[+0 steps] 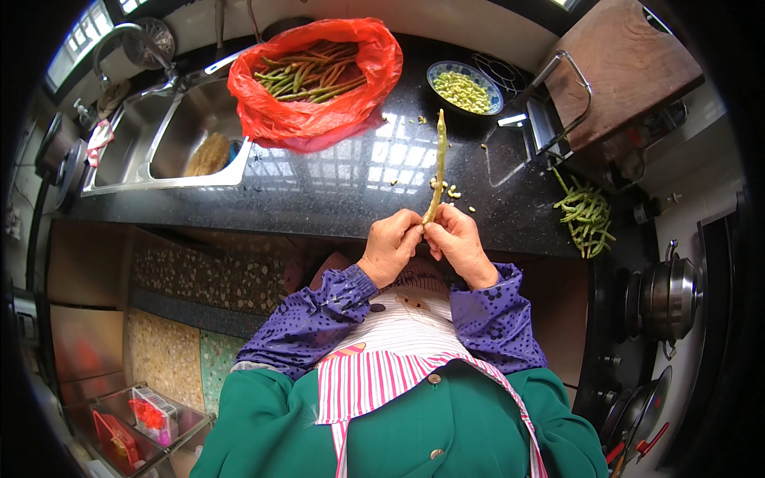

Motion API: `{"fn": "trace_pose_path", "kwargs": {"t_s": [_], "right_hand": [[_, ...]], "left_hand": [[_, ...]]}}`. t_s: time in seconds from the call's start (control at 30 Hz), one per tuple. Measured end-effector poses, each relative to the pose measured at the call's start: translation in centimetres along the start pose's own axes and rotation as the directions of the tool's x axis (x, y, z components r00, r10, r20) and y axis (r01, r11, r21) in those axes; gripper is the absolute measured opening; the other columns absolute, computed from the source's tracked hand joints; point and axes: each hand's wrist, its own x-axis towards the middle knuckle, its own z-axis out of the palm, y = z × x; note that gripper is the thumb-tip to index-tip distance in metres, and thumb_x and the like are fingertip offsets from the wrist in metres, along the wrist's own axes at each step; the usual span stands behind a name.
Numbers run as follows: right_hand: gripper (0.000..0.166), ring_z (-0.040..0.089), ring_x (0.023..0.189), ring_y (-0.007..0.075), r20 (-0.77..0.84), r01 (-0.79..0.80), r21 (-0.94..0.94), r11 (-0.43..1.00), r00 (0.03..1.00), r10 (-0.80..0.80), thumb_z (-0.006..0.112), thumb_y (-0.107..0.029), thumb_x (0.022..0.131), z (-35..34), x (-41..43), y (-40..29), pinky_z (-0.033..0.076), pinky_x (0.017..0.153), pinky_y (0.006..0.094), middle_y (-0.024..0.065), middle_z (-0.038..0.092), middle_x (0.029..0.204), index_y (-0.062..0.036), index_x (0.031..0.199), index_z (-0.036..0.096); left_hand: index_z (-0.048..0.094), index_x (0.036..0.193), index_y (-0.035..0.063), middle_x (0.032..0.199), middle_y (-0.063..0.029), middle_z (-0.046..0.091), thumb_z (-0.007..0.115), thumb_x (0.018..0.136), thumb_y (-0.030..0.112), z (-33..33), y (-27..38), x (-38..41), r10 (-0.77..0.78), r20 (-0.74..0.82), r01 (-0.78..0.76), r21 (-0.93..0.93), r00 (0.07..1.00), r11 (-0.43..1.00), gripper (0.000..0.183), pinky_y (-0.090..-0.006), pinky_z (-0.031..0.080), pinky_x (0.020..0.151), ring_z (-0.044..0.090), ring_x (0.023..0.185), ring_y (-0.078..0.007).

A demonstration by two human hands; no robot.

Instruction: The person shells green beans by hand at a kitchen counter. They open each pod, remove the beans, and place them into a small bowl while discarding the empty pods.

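Note:
Both hands meet at the near end of one long bean pod (441,152), which points away from me over the black counter. My left hand (389,246) pinches its tip from the left, and my right hand (459,242) grips the same end from the right. Several loose shelled beans (452,193) lie just beyond my fingers. A red plastic bag (257,122), open at the top, holds many green and reddish pods (311,71). To its right, a blue-patterned bowl (431,76) contains pale green shelled beans (461,91).
A double steel sink (146,173) with a faucet (128,27) is at the left. Green pods or empty hulls (584,215) are heaped at the counter's right end. A wooden board (621,66) stands at the back right, and a steel pot (669,299) sits at the far right.

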Motion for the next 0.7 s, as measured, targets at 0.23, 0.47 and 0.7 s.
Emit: {"fn": "trace_pose_path", "kwargs": {"t_s": [0.23, 0.47, 0.7], "right_hand": [[0.015, 0.049, 0.053, 0.0059, 0.002, 0.001, 0.031, 1.000, 1.000, -0.001, 0.051, -0.004, 0.086, 0.1, 0.1, 0.3, 0.041, 0.044, 0.0189, 0.0043, 0.057, 0.075, 0.0043, 0.098, 0.053], [0.014, 0.049, 0.053, 0.0064, -0.053, -0.008, 0.034, 0.999, 0.999, 0.010, 0.049, -0.004, 0.087, -0.4, 0.0, -0.8, 0.041, 0.043, 0.0195, 0.0040, 0.055, 0.073, 0.0032, 0.097, 0.055], [0.012, 0.044, 0.046, 0.0016, -0.170, 0.167, -0.367, 0.915, 0.955, -0.243, 0.060, -0.008, 0.085, -2.1, 1.9, -0.8, 0.034, 0.039, 0.0161, -0.0015, 0.053, 0.064, 0.0011, 0.093, 0.058]], "left_hand": [[0.055, 0.085, -0.0015, 0.064, -0.0059, 0.059, 0.054, 0.085, 0.006, 0.2, 0.0, 0.0, 0.034, -0.038, -0.032, 0.053, 0.999, 0.998, 0.008, -0.0227, 0.043, 0.044, 0.055, 0.048, -0.0094], [0.054, 0.085, -0.0003, 0.063, -0.0046, 0.059, 0.053, 0.086, 0.006, -0.1, 0.2, 0.1, -0.099, -0.057, 0.095, -0.063, 0.993, 0.993, 0.007, -0.0211, 0.042, 0.043, 0.054, 0.048, -0.0070], [0.054, 0.086, -0.0003, 0.063, -0.0047, 0.059, 0.052, 0.086, 0.006, 0.0, 0.4, -0.1, -0.087, -0.039, 0.085, -0.038, 0.995, 0.996, 0.007, -0.0207, 0.042, 0.043, 0.053, 0.048, -0.0067]]}}
